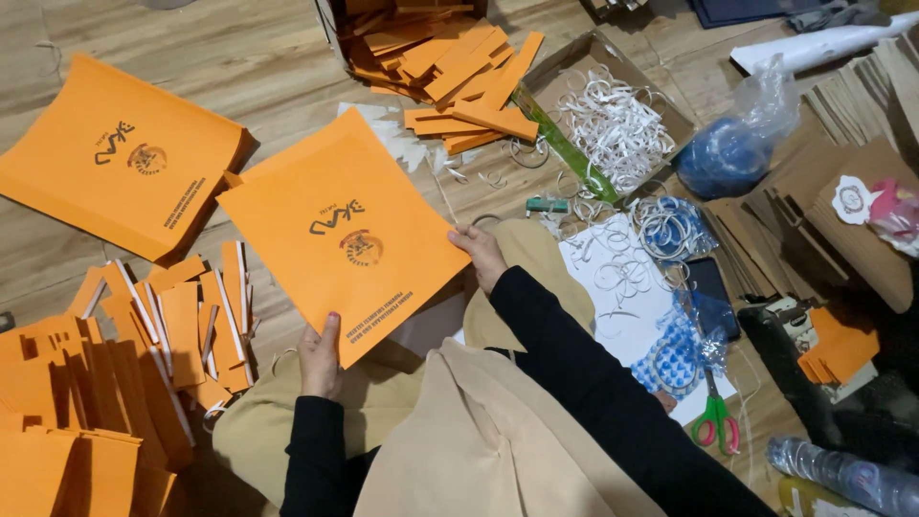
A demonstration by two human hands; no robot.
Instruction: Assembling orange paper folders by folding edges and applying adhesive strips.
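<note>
Squarely over the lap, one orange printed sheet (343, 233) was held flat by two hands: the left hand (320, 360) pinched its near edge, the right hand (481, 254) gripped its right corner. One stack of matching orange sheets (115, 158) lay well apart on the floor. One pair of green-handled scissors (714, 417) lay at the right.

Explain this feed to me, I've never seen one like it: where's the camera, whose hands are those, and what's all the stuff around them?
There is no machine here. The one picture comes from a camera on a person's head, looking down at their own hands over a wooden floor. The left hand and the right hand together hold one orange printed sheet by its edges. Another stack of orange sheets lies to the left, orange strips sit beyond, a box of white loops is to the right, and green-handled scissors lie near the right arm.
</note>
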